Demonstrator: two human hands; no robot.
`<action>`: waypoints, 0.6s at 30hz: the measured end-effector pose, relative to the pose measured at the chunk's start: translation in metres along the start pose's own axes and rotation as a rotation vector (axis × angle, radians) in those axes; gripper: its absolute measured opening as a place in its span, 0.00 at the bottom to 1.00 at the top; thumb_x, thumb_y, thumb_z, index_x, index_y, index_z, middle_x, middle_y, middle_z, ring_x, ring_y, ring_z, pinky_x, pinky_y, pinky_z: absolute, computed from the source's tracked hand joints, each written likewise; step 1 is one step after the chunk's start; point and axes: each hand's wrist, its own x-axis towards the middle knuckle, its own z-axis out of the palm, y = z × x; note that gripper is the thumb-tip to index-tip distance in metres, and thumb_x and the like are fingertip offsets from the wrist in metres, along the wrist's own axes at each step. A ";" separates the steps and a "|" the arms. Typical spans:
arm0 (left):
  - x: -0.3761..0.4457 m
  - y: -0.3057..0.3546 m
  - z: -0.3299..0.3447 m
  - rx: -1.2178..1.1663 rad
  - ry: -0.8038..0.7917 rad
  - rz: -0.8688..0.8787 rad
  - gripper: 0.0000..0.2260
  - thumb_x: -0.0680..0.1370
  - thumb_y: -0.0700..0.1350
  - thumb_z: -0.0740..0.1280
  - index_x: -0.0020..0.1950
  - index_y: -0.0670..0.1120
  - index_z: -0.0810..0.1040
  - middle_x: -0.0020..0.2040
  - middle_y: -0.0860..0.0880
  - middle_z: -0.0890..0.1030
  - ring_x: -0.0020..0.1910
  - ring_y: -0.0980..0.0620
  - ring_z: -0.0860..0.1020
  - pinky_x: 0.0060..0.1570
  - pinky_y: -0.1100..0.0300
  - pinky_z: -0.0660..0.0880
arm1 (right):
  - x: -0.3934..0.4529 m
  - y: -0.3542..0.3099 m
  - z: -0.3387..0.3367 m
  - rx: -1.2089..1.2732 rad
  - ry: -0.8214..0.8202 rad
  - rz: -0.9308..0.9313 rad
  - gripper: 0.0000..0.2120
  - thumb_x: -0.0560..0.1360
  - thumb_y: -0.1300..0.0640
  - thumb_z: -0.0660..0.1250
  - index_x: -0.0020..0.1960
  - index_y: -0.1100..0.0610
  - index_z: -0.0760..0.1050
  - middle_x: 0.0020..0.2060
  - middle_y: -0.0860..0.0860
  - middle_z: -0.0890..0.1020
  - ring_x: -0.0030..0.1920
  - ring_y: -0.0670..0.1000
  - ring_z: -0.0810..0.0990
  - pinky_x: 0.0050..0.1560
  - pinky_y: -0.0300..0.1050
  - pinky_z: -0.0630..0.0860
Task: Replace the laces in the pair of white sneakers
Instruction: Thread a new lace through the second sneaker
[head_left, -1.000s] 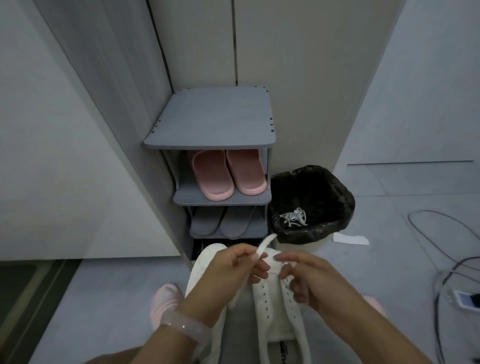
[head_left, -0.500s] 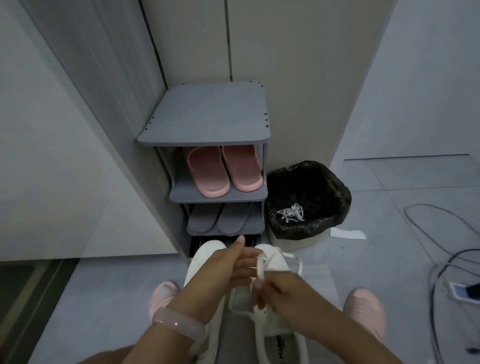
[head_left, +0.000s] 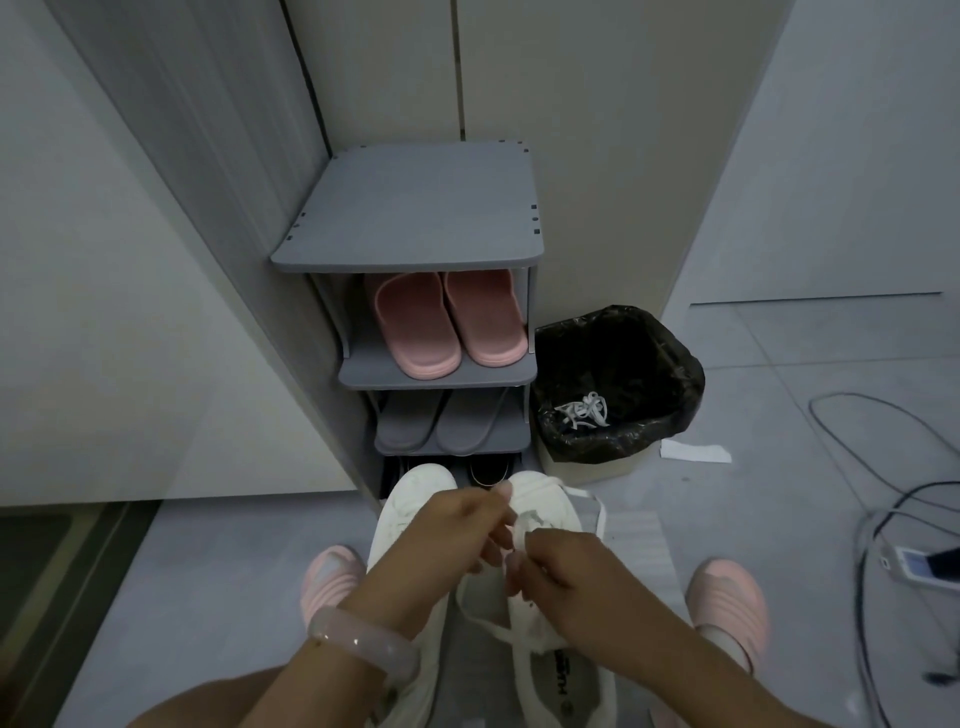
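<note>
Pinching a white lace (head_left: 519, 535) between the curled fingers of my left hand (head_left: 457, 525) and my right hand (head_left: 566, 566), I hold it over the right sneaker (head_left: 545, 499). Both hands are closed on the lace just above the shoe's tongue, and a loose loop of it trails off past the toe toward the right. The left sneaker (head_left: 415, 493) sits touching its partner, partly under my left wrist. Both shoes stand on the floor (head_left: 234, 571), toes pointing at the foot of the grey shoe rack (head_left: 410, 208). Beside the rack, a bin (head_left: 618, 374) lined with a black bag has a tangle of old laces (head_left: 584, 410) in it.
</note>
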 end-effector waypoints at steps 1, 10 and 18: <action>-0.002 0.000 0.002 0.014 -0.076 0.014 0.11 0.78 0.50 0.63 0.38 0.48 0.79 0.29 0.55 0.78 0.29 0.61 0.75 0.31 0.70 0.70 | -0.001 0.001 0.001 -0.034 -0.023 -0.029 0.13 0.79 0.54 0.58 0.37 0.51 0.72 0.29 0.44 0.72 0.31 0.39 0.72 0.32 0.32 0.66; -0.002 0.000 0.004 0.206 -0.180 0.102 0.03 0.75 0.47 0.67 0.42 0.51 0.79 0.38 0.56 0.79 0.36 0.65 0.76 0.38 0.73 0.71 | -0.003 0.002 0.002 -0.088 -0.113 -0.085 0.12 0.78 0.53 0.57 0.46 0.58 0.76 0.34 0.49 0.76 0.31 0.44 0.71 0.35 0.40 0.68; -0.005 0.010 0.000 -0.189 -0.068 0.102 0.06 0.76 0.31 0.63 0.48 0.41 0.76 0.33 0.47 0.77 0.30 0.58 0.77 0.36 0.67 0.74 | 0.004 0.012 -0.004 -0.058 -0.013 0.045 0.09 0.79 0.57 0.58 0.47 0.53 0.77 0.31 0.46 0.77 0.32 0.42 0.76 0.34 0.34 0.68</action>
